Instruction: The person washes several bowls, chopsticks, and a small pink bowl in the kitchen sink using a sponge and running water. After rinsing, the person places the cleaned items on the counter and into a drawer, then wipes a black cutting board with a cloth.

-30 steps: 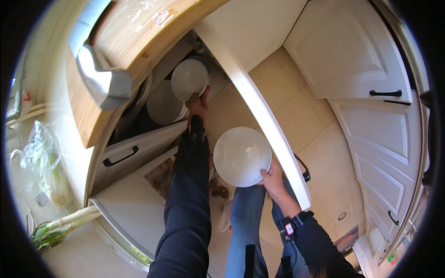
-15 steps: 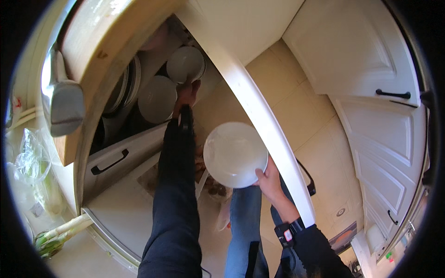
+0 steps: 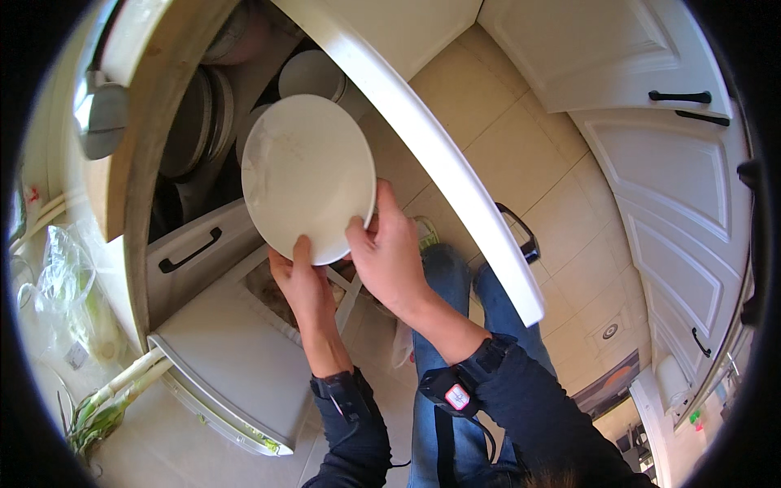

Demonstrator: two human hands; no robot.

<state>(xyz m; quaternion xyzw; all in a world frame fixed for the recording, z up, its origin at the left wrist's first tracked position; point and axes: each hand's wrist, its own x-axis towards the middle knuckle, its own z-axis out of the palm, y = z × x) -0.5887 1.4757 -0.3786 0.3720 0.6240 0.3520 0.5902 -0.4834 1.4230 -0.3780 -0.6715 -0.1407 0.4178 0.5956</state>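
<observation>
A white round plate (image 3: 305, 179) is tilted in front of the open cabinet, gripped by both hands. My left hand (image 3: 307, 285) pinches its near edge, thumb on top and fingers underneath. On the plate's right edge, my right hand (image 3: 392, 252) closes the same way. Behind the plate, white round dishes (image 3: 311, 75) sit inside the cabinet, partly covered by it. Further left in there, dark round cookware (image 3: 187, 122) stands on edge; its exact kind is hard to make out.
An open white cabinet door (image 3: 431, 142) with a black handle (image 3: 521, 232) stands to my right. White cupboards (image 3: 675, 211) line the far right. At left are a counter edge (image 3: 134, 154), a plastic bag of vegetables (image 3: 77, 301) and leeks (image 3: 122, 394). A drawer front (image 3: 195, 252) lies below the cabinet opening.
My left hand has come out of the cabinet to the plate's near edge. My right hand has carried the plate left and up, toward the cabinet opening.
</observation>
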